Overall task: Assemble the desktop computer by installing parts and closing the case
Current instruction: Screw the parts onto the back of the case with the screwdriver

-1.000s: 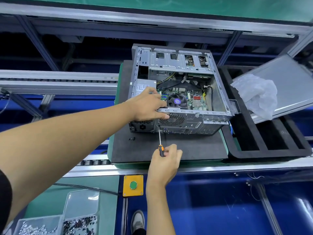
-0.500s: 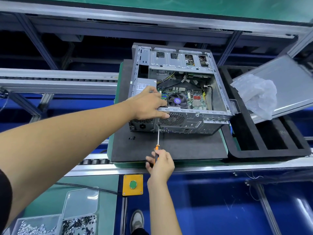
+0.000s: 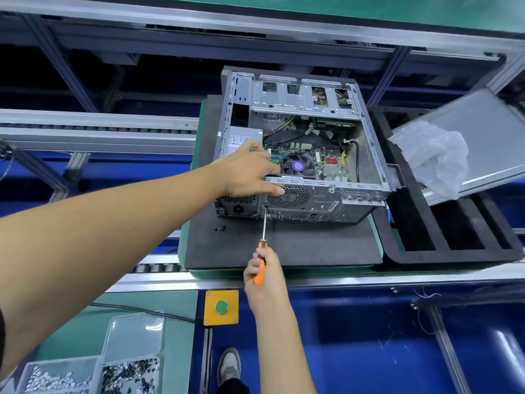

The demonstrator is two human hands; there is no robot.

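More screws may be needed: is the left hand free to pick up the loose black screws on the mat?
Probably not yet: the left hand is bracing the case, though the screws lie unobstructed nearby.

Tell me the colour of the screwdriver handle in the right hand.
Orange with black, seen in the head view: the long-shafted screwdriver gripped by the right hand.
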